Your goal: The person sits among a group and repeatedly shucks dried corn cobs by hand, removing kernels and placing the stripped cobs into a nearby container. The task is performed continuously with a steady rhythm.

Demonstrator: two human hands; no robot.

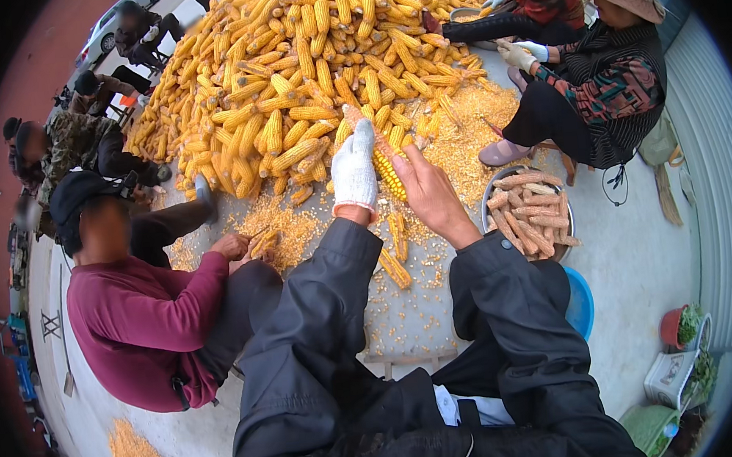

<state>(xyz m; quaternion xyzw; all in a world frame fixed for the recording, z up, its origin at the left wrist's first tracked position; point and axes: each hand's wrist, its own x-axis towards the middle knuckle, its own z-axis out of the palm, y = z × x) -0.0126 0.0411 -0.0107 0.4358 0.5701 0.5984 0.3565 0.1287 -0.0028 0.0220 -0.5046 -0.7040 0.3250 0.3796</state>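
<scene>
My left hand point(354, 169), in a white knitted glove with an orange-edged cuff, is closed around a bare corncob point(352, 114) whose tip sticks out above the fingers. My bare right hand point(432, 193) grips a partly shelled ear of corn point(390, 177). Yellow kernels cover its lower part, while the upper stretch is stripped to pinkish cob. The two hands are close together, and the ear lies against or just beside the glove. Beneath them, partly shelled ears point(395, 270) lie on the concrete among loose kernels. The glove hides most of the left cob.
A large heap of corn ears point(293, 100) rises ahead. Shelled kernels point(468, 138) spread at its foot. A metal basin of bare cobs point(486, 204) stands right, with a blue basin point(579, 303) nearer me. People sit close on both sides, including one in a maroon top point(138, 333).
</scene>
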